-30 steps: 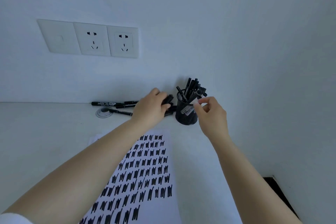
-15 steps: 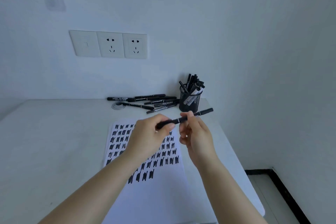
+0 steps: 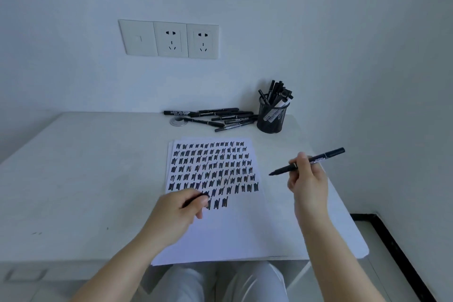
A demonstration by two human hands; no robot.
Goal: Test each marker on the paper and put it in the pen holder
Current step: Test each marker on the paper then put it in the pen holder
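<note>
1. Our right hand [image 3: 307, 179] pinches the marker [image 3: 306, 162] near its middle, the bare tip pointing left and hanging above the worktop [image 3: 85, 179], just off the right edge of the paper [image 3: 220, 233].
2. Our left hand [image 3: 176, 211] curls its grip round the cap [image 3: 196, 200], resting on the paper at the lowest row of scribbles.
3. Half a second ago both hands held the capped marker together; now they are apart and it is uncapped, so we judge the test stroke comes next.
4. Our right forearm reaches in from the near right corner, wrist raised.
5. The pen holder [image 3: 272, 117] stands at the far right corner, several untested markers [image 3: 215, 117] lying just left of it.
</note>
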